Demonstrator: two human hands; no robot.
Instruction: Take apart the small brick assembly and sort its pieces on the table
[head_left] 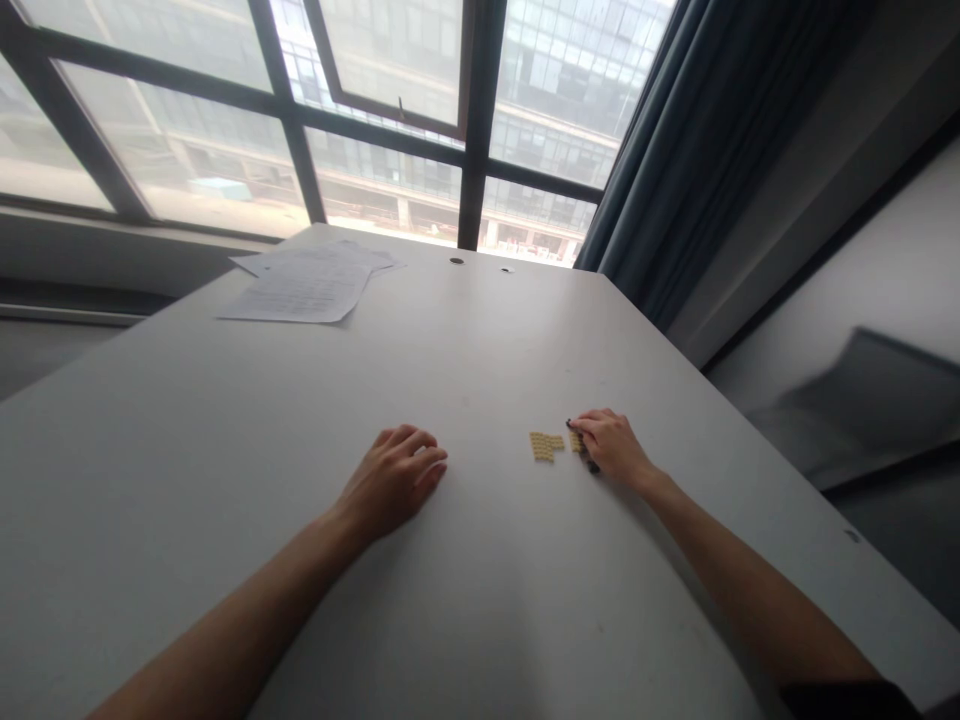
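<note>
A small flat patch of tiny yellow pieces (545,445) lies in rows on the white table (480,600). My right hand (611,445) rests just right of it, fingers curled, with a thin dark tool partly showing under them and its tip by the patch's right edge. My left hand (394,480) lies on the table to the left, fingers loosely curled and holding nothing, well apart from the yellow pieces.
Several printed paper sheets (307,285) lie at the far left of the table. Two small round holes (456,261) sit near the far edge. A large window is behind, a dark curtain (697,150) at the right, and a blurred dark shape (862,400) beyond the table's right edge.
</note>
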